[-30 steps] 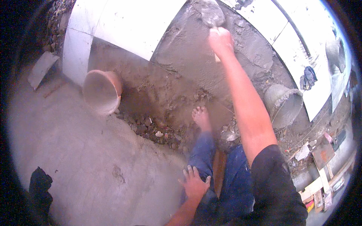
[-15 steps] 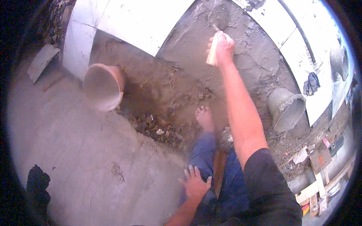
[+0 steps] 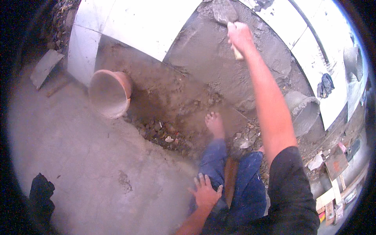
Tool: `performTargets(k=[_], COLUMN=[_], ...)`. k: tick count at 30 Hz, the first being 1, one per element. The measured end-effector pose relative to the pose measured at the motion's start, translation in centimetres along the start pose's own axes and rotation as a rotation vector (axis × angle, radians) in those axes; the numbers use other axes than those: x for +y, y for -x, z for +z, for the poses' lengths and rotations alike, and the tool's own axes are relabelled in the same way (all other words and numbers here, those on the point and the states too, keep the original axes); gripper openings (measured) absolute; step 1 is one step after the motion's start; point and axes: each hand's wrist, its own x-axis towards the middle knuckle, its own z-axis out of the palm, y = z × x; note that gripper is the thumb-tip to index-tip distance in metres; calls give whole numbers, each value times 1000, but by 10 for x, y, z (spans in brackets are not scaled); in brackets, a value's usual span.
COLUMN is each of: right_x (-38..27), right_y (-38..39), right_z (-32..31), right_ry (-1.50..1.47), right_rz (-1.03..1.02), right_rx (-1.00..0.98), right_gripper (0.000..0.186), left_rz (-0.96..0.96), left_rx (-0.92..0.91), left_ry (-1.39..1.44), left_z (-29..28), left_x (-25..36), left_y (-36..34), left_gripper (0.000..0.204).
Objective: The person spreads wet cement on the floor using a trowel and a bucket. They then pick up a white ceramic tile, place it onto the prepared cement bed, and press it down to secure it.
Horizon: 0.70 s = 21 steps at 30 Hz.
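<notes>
At the top, my right hand (image 3: pixel 241 36) is closed round the wooden handle of a trowel (image 3: pixel 224 11), whose metal blade rests on or just over a patch of wet grey mortar (image 3: pixel 266 55) between white floor tiles (image 3: pixel 145 23). My left hand (image 3: pixel 205 194) lies with fingers spread on my left thigh or knee, in blue trousers (image 3: pixel 211 160), with nothing in it. My bare left foot (image 3: pixel 214 124) is on the rough dirt below the mortar, among small rubble (image 3: pixel 166 133).
An empty reddish bucket (image 3: pixel 105 94) lies tipped at the left, near a loose slab (image 3: pixel 46 68). A grey crusted bucket (image 3: pixel 305 115) is behind my right arm. A dark glove (image 3: pixel 326 84) is on the tiles. Boards and scraps (image 3: pixel 333 188) lie lower right, and dark cloth (image 3: pixel 41 196) lower left.
My right hand and the trowel have shifted and turned over the mortar, ending slightly higher and further right. My left hand stays on my leg.
</notes>
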Motion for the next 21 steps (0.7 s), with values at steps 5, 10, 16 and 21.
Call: performTargets(k=[5,10,16,21], right_x=[-46,-38,-27,-50], right_y=[-3,-4,47,-10], right_z=[-21,-37,-15,-7], right_ry=[-172,12,22,74], right_rz=[158,145,36,-74], right_rx=[-237,-208,18,-36], right_gripper=[34,34,40,33], left_rz=[-27,0,-23,-45], left_rx=[7,9,0,-61], left_ry=[14,2,-5,-16], left_z=[1,-1,-5,-12], left_x=[-3,0,0,7], left_y=[0,-1,0,-2], left_gripper=[92,92,93,90])
